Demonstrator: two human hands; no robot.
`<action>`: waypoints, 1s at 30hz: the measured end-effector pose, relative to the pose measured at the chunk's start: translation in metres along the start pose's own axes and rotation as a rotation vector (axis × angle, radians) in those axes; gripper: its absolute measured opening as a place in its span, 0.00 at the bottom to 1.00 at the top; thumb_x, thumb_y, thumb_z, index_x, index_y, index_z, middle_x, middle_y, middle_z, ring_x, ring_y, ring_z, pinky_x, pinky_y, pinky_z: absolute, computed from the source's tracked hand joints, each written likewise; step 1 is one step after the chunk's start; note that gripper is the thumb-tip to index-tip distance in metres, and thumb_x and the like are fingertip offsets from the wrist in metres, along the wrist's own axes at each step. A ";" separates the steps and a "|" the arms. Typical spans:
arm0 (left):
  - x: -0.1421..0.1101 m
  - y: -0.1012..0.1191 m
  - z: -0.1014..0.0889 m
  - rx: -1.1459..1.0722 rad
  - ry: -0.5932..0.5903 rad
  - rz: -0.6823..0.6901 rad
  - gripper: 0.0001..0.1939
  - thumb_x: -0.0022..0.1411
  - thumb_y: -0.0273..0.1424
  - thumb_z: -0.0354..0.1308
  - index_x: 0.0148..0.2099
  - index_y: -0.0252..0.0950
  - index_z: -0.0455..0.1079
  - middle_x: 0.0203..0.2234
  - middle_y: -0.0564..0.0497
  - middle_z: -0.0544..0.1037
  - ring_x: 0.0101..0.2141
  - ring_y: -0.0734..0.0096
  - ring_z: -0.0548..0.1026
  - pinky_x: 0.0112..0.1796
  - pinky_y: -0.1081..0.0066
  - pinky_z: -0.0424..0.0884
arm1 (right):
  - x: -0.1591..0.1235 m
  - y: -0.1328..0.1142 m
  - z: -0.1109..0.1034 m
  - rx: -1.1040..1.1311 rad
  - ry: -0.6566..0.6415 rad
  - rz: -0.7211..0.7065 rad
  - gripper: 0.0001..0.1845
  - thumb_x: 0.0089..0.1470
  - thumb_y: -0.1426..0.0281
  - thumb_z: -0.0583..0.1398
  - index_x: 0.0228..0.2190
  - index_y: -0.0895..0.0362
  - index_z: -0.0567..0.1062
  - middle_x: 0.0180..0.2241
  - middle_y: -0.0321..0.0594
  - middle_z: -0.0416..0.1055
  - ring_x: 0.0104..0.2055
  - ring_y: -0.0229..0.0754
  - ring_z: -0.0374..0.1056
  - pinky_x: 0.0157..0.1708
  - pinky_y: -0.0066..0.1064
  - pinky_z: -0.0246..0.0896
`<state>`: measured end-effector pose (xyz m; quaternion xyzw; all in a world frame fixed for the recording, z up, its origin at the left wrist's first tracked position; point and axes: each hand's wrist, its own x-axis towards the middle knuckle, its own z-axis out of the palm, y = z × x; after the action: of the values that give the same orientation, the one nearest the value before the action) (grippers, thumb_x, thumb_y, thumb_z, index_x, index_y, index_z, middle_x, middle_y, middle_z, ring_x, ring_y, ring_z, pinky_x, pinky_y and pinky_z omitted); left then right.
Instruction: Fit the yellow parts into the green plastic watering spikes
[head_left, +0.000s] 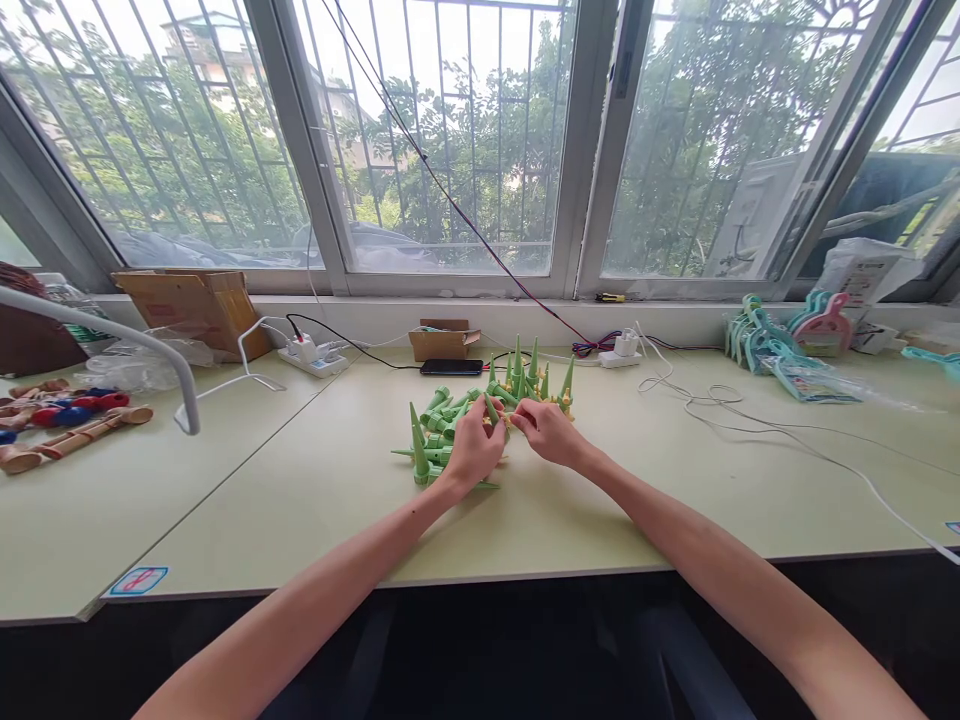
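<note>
My left hand (pixel 474 450) is closed around a green plant watering spike (pixel 491 409), its point tilted up and away. Close beside it, my right hand (pixel 553 434) pinches at a small yellow part (pixel 508 422) on the spike's near side; my fingers partly hide it. Under and left of my left hand lies a heap of green spikes (pixel 437 440), one of them upright. Behind my hands, several more spikes (pixel 517 370) stand point up, with yellow parts (pixel 568 398) at their bases.
A phone (pixel 451 367) lies behind the heap, before a small cardboard box (pixel 442 342). Power strips (pixel 319 360) and loose white cables (pixel 720 400) are along the back and right. Wooden pieces (pixel 75 430) lie left; teal plastic items (pixel 757 335) stand right.
</note>
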<state>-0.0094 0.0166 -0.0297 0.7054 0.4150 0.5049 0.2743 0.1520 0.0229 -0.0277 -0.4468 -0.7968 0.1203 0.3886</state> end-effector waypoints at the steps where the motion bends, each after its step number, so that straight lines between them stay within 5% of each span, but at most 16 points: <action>1: 0.000 0.000 0.000 -0.001 -0.001 -0.001 0.06 0.57 0.29 0.53 0.39 0.36 0.63 0.29 0.53 0.71 0.17 0.81 0.64 0.19 0.76 0.59 | 0.000 0.000 0.000 -0.006 0.000 0.003 0.14 0.61 0.66 0.52 0.24 0.56 0.64 0.20 0.33 0.62 0.23 0.34 0.54 0.26 0.26 0.49; 21: 0.002 0.000 0.001 0.009 0.031 -0.065 0.08 0.57 0.29 0.53 0.41 0.37 0.63 0.30 0.52 0.73 0.20 0.78 0.67 0.22 0.75 0.61 | -0.001 -0.008 -0.005 0.086 0.006 -0.068 0.09 0.59 0.70 0.53 0.26 0.57 0.67 0.23 0.35 0.66 0.24 0.35 0.57 0.28 0.26 0.52; 30: 0.002 0.004 -0.001 -0.031 0.048 -0.074 0.08 0.57 0.30 0.54 0.40 0.37 0.64 0.31 0.51 0.73 0.21 0.77 0.68 0.23 0.75 0.62 | -0.001 -0.008 -0.005 0.097 0.023 -0.070 0.06 0.58 0.70 0.54 0.34 0.57 0.71 0.30 0.38 0.71 0.29 0.36 0.63 0.32 0.27 0.56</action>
<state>-0.0088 0.0164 -0.0254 0.6730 0.4395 0.5173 0.2936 0.1510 0.0171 -0.0205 -0.4005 -0.8006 0.1401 0.4230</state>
